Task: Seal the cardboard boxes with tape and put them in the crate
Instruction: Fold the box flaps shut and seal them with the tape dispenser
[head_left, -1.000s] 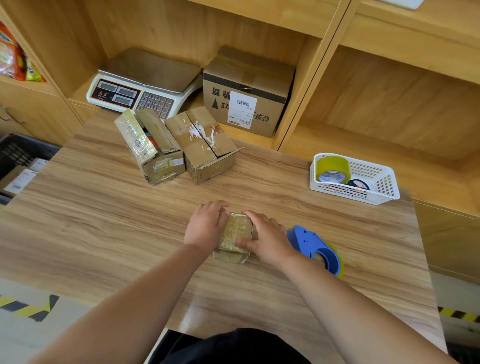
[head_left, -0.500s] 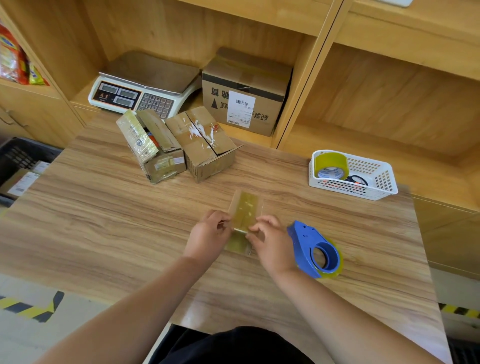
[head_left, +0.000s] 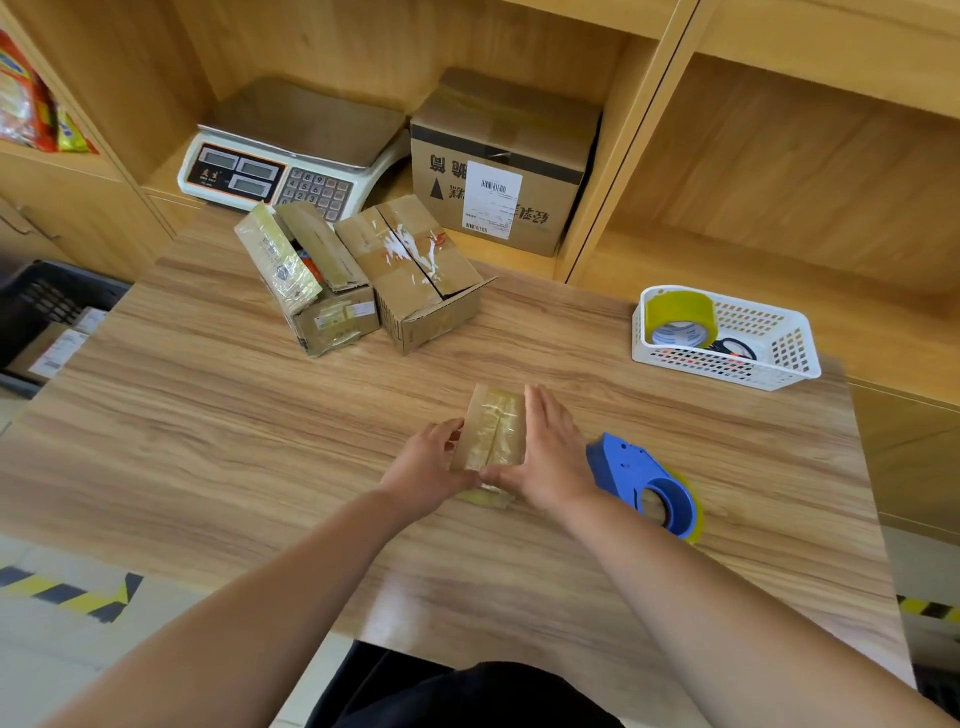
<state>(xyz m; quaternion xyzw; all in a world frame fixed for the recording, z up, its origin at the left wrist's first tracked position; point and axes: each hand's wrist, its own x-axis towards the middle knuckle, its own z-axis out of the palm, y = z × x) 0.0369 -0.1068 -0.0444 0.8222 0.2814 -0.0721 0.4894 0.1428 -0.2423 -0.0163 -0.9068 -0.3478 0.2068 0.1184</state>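
Note:
A small cardboard box (head_left: 493, 428), covered in shiny clear tape, lies on the wooden table (head_left: 208, 441) in front of me. My left hand (head_left: 423, 467) grips its left side with curled fingers. My right hand (head_left: 550, 452) presses flat against its right side, fingers straight, thumb at the near corner. A blue tape dispenser (head_left: 644, 483) lies just right of my right hand. Two more cardboard boxes stand at the back of the table: one with raised flaps (head_left: 317, 291), one with closed flaps (head_left: 421, 275). A black crate (head_left: 47, 306) sits low at the left and holds a parcel.
A white basket (head_left: 779, 353) with a yellow tape roll (head_left: 680, 317) stands at the right back. In the shelf behind are a weighing scale (head_left: 280, 161) and a larger labelled carton (head_left: 504, 166). Hazard tape marks the floor at left.
The small box was tipped up on end between both hands half a second ago; now it lies down lengthwise. My right hand has flattened along its right side.

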